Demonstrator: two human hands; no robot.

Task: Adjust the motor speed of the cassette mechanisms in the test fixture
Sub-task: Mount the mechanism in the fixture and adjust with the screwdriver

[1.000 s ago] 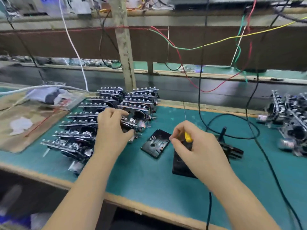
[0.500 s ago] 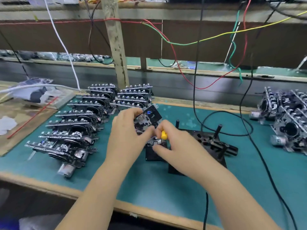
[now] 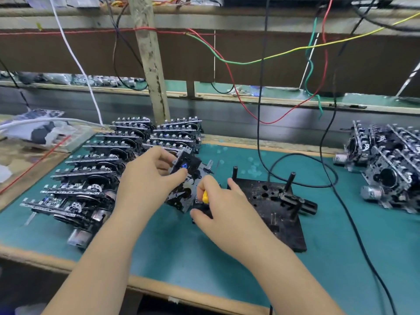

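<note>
My left hand (image 3: 147, 178) grips a black and silver cassette mechanism (image 3: 186, 185), tilted up on edge above the green mat. My right hand (image 3: 220, 205) holds a small yellow-handled screwdriver (image 3: 205, 196) in its curled fingers and touches the mechanism's lower right side. Just to the right lies the black test fixture (image 3: 272, 208), a flat plate with upright pegs and a clamp; nothing sits on it. A black cassette under my right hand is mostly hidden.
Rows of cassette mechanisms (image 3: 95, 173) are stacked at left. Another pile of mechanisms (image 3: 386, 169) sits at far right. Black cables (image 3: 327, 142) hang down and loop across the mat behind and right of the fixture. A wooden post (image 3: 152, 71) stands behind.
My left hand took a mechanism from the left stack and brought it to the middle, where it has been raised and tilted. My right hand moved left to meet it.
</note>
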